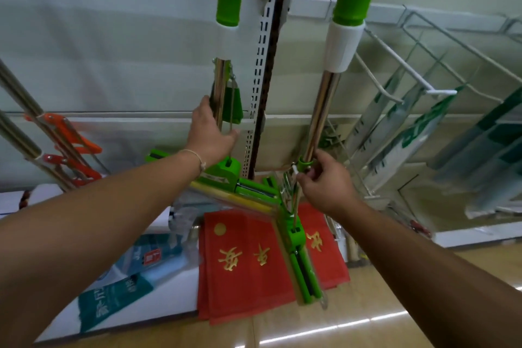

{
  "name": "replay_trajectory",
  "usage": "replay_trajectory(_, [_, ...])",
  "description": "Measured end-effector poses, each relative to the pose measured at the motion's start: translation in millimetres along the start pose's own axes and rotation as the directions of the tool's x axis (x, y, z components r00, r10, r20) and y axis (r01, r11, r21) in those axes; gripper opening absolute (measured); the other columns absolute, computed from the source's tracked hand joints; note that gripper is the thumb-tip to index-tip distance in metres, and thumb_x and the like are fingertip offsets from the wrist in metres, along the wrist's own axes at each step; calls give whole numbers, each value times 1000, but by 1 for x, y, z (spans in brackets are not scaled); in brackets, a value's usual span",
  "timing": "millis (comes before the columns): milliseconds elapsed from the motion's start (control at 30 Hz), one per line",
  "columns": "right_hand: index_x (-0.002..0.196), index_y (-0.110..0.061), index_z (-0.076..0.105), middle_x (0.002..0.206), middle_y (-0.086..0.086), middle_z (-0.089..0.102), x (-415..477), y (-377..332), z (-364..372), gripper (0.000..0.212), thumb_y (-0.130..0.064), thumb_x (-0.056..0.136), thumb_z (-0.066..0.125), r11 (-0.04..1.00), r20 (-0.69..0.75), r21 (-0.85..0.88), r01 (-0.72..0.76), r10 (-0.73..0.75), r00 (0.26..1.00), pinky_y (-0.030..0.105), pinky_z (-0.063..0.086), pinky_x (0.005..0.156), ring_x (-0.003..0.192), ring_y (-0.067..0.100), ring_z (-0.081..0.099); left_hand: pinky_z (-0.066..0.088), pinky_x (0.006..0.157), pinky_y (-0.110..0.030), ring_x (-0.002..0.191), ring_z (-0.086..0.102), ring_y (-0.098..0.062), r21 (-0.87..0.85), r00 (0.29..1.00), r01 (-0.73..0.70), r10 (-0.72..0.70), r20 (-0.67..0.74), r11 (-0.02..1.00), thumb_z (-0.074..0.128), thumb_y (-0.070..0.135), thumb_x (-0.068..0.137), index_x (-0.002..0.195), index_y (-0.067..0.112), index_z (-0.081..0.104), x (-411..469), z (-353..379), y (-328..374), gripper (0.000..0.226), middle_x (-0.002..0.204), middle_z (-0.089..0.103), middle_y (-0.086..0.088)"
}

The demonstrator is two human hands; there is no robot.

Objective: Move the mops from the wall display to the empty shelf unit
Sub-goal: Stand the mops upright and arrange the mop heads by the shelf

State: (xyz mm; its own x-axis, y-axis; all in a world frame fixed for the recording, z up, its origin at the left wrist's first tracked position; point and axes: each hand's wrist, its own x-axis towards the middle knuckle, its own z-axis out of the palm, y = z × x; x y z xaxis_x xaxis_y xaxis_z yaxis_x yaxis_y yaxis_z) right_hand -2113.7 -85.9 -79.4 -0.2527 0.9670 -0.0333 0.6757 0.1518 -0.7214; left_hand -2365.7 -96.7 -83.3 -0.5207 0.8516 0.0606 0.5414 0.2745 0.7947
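At frame centre, left hand point(210, 133) and right hand point(324, 181) each clamp fingers round a green mop's point(226, 76) chrome shaft; shelving remains pending.

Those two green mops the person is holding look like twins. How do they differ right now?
The left mop is gripped by the left hand on its metal pole beside the green lever; the right mop is held by the right hand lower down, at a green collar. The left mop's sponge head lies roughly crosswise, the right mop's points toward the camera. Both share green grips, white sleeves and chrome poles.
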Motion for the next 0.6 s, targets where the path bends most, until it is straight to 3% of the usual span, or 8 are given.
replay_trajectory(100, [138,-17,55,77,-7,52,1,1,-4,45,-14,94,63,996,14,-60,63,-63,998,18,38,59,65,9,50,46,107,-48,125,54,-29,6,998,-11,11,-66,1000,65,60,60,141,13,36,9,8,-7,98,135,52,-12])
replay_trajectory(167, [126,-17,59,83,-3,53,4,3,-6,33,-15,94,64,993,40,-67,94,-92,995,23,40,64,67,10,50,48,103,-50,120,57,-30,10,996,-11,11,-86,1000,63,59,58,136,15,37,9,9,-4,93,129,56,-11])
replay_trajectory(233, [112,-24,58,89,-1,52,5,5,-9,22,-19,93,68,992,76,-54,115,-111,991,27,43,68,72,10,51,47,105,-51,120,57,-33,10,997,7,-7,-81,1000,73,44,68,138,14,33,3,5,6,86,131,56,-14])
replay_trajectory(333, [127,-19,60,110,1,50,9,10,-17,36,-23,92,70,982,126,-33,185,-180,976,32,50,90,98,15,55,42,111,-48,127,55,-33,-22,998,49,-50,-41,999,73,17,85,155,12,13,3,1,11,93,145,49,-14])
replay_trajectory(467, [130,-17,57,115,-2,59,17,16,-22,33,-20,98,63,977,335,40,208,-209,919,35,51,99,105,13,60,45,91,-33,101,58,-26,25,997,65,-64,-48,998,68,9,89,140,12,40,3,-3,14,59,106,56,-3])
replay_trajectory(533, [135,-18,51,119,2,63,22,19,-25,37,-17,100,60,976,449,103,190,-216,867,27,53,96,111,14,61,44,90,-32,98,56,-24,39,996,72,-70,-48,997,69,9,89,138,12,42,1,-3,14,56,105,56,-2])
replay_trajectory(600, [140,-18,46,122,3,62,26,22,-31,43,-11,100,59,979,563,131,157,-204,801,7,47,85,114,8,58,45,90,-32,96,57,-22,55,996,69,-66,-52,996,72,12,88,138,13,44,0,-2,13,57,106,56,-1])
